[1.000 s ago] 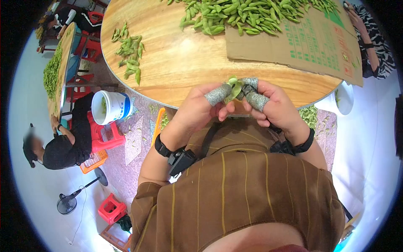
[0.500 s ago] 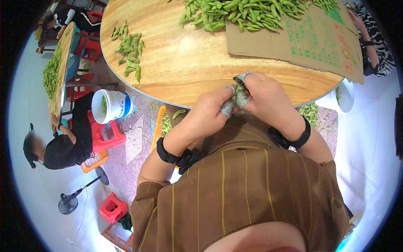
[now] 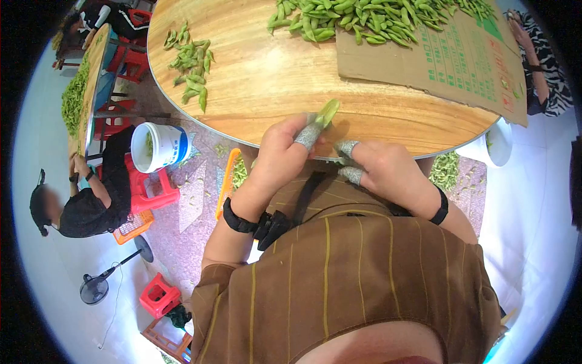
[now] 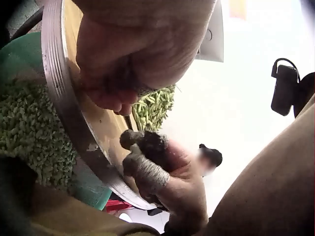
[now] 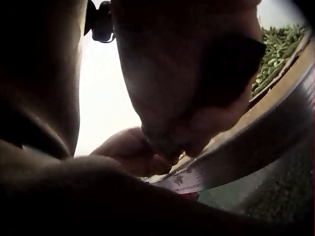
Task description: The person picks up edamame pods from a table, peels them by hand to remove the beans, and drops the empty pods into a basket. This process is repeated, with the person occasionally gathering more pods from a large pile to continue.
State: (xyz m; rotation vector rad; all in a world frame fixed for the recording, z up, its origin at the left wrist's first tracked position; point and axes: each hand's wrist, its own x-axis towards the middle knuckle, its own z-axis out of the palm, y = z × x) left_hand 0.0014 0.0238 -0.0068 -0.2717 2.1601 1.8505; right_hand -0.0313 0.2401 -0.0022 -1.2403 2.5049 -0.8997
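In the head view the left hand (image 3: pixel 282 151), its thumb and a finger wrapped in grey tape, pinches a green pod (image 3: pixel 329 113) that points up over the table's near edge. Just right of it is the right hand (image 3: pixel 388 173), its taped fingertips apart and no pod visible between them. The left wrist view has the left hand (image 4: pixel 135 54) above, its grip hidden, and the right hand (image 4: pixel 170 172) below. Dark in the right wrist view, the right hand (image 5: pixel 192 83) hides its own fingertips; the left hand (image 5: pixel 133 152) is beyond.
A pod heap (image 3: pixel 364 18) lies partly on flat cardboard (image 3: pixel 424 70) on the wooden table (image 3: pixel 254 91); a smaller pod group (image 3: pixel 193 64) is at left. A white bucket (image 3: pixel 159 147) stands left, by a red stool (image 3: pixel 148 188). Other people sit around.
The hands were together around a pod and have separated. The left hand has moved slightly left and up with a pod showing in its grip; the right hand has dropped lower, towards the body.
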